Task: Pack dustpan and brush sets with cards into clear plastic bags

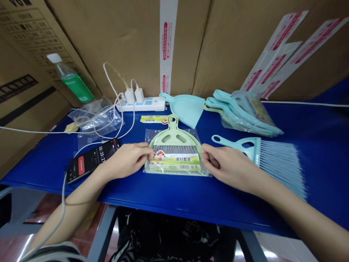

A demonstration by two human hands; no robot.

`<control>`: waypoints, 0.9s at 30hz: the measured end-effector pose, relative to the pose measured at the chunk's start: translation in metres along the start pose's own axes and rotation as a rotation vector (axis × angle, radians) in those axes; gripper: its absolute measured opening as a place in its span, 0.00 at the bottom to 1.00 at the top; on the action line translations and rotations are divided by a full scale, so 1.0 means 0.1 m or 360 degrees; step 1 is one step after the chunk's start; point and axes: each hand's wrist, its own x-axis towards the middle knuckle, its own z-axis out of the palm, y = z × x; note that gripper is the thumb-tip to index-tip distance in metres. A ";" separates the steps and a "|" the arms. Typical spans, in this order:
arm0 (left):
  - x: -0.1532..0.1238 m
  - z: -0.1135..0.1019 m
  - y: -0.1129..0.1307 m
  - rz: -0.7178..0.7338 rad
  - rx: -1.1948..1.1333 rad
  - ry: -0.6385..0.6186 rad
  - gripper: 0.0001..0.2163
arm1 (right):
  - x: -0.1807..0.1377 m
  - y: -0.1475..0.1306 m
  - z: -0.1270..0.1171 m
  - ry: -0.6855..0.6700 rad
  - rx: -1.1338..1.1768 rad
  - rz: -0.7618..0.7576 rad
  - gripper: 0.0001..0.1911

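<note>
1. Bagged green dustpan set (176, 153) lies flat on the blue table (191, 198), near its front edge and between both hands, with its handle pointing to the far side.
2. Left hand (128, 160) pinches the left edge of the bag, fingers drawn narrow on the plastic.
3. Right hand (229, 165) grips the right edge of the bag, fingers curled in on it (the thumb is tucked out of view).
4. Inside the clear bag, grey bristles sit in the pan above a printed card.
5. To the left, a phone (92, 160) lies just beside the left wrist, screen up and cable attached.
6. To the right, a teal brush (272, 156) lies just beside the right hand, bristles fanning right.
7. Farther back are a loose teal dustpan (188, 107), a stack of bagged sets (245, 112) to its right and a white power strip (144, 105) to its left.
</note>
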 end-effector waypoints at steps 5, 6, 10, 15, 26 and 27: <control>-0.01 0.01 0.04 0.0031 0.0138 0.0041 0.13 | 0.01 -0.02 0.04 0.0571 -0.0235 -0.0526 0.10; -0.01 0.02 0.04 0.0032 0.0170 0.0055 0.13 | 0.01 -0.05 0.05 0.0618 -0.0272 -0.0660 0.12; 0.00 0.08 0.04 0.0100 0.0312 0.0178 0.16 | 0.03 -0.13 0.15 0.0518 -0.0330 -0.0961 0.17; 0.02 0.14 0.06 0.0430 0.0386 0.0322 0.15 | 0.05 -0.14 0.23 0.0356 -0.0249 -0.0913 0.17; 0.00 0.10 -0.01 0.0198 0.0037 0.0045 0.18 | 0.02 -0.02 0.07 0.0258 -0.0091 -0.0856 0.19; 0.00 0.08 -0.02 0.0146 -0.0014 0.0019 0.18 | 0.02 0.01 0.04 0.0240 -0.0076 -0.0857 0.19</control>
